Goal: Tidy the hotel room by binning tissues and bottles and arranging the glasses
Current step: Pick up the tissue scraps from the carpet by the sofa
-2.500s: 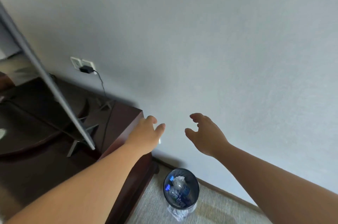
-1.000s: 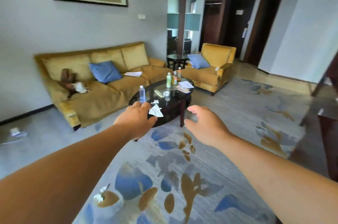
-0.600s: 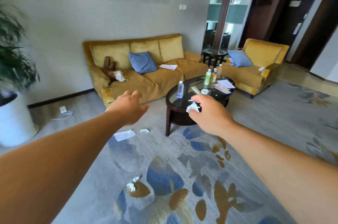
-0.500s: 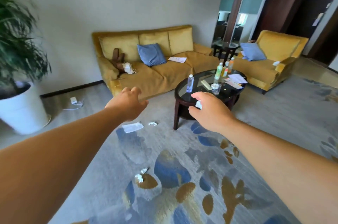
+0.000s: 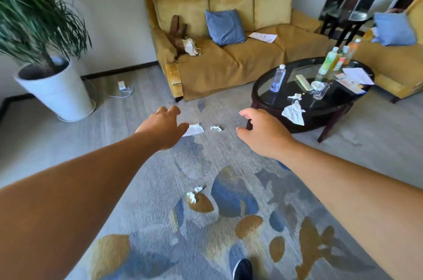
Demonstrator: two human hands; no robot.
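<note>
While both arms reach out over the patterned rug [image 5: 217,222], the left hand [image 5: 163,127] and right hand [image 5: 263,135] are empty, fingers loosely spread and curled, gripping nothing.

At the right of the frame stands the oval glass-topped coffee table [image 5: 274,106], which carries most of the work. Its tallest items are the drink bottles [image 5: 329,61] at the upper right and a clear water bottle [image 5: 277,78] nearer the left rim; all look like light plastic, likely slick and easily tipped, so each is probably best taken around the middle of the body. A drinking glass [image 5: 320,91] sits just right of the table's centre: rigid, breakable, and best wrapped around its wall rather than pinched at the rim.

A crumpled tissue [image 5: 294,111] hangs over the table's near edge, a smaller one [image 5: 295,96] above it. On the floor, a flat tissue [image 5: 194,129] lies just beside the left fingertips, a tiny wad [image 5: 215,128] to its right, and more scraps [image 5: 194,192] lower centre. All are weightless and soft; a pinch anywhere should do.
</note>
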